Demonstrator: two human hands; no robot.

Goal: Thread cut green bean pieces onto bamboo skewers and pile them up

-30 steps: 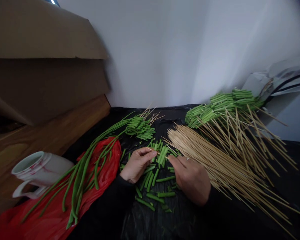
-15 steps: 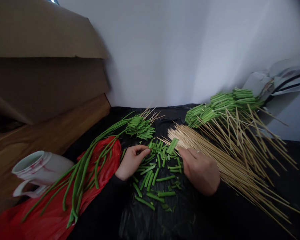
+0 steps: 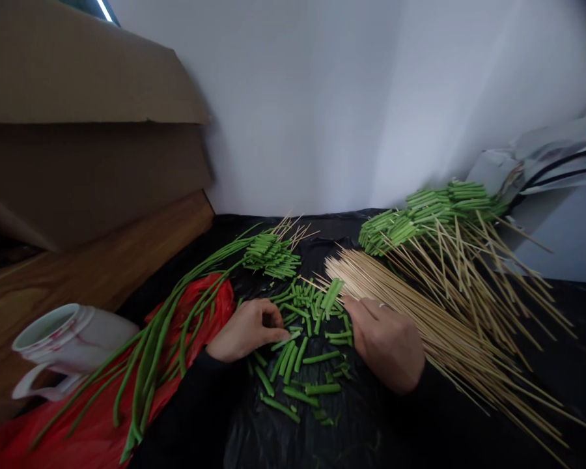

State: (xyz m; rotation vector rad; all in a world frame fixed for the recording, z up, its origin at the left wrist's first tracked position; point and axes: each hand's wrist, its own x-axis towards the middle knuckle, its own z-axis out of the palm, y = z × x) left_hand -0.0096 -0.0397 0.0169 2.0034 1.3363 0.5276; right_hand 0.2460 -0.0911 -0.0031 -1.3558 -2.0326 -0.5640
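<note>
My right hand [image 3: 385, 339] is closed on a bamboo skewer whose tip end carries several short green bean pieces [image 3: 331, 296] side by side. To its left, my left hand [image 3: 251, 329] pinches a cut green bean piece [image 3: 287, 341] between thumb and finger. Loose cut bean pieces [image 3: 288, 358] lie scattered between and below both hands on black plastic sheeting [image 3: 273, 446]. Beside my right hand lies a thick bundle of bare bamboo skewers [image 3: 420, 299], points toward the wall.
Filled bean skewers are stacked at the back right [image 3: 434, 212], with a smaller pile [image 3: 272, 255] behind my left hand. Long uncut beans [image 3: 151, 352] rest on a red plastic bag [image 3: 83, 433]. A white mug [image 3: 83, 339] lies tilted at left, near a cardboard box [image 3: 92, 176].
My left hand has moved toward me, from the upper bean pieces down to a lower one. My right hand stays near the same spot with its skewer.
</note>
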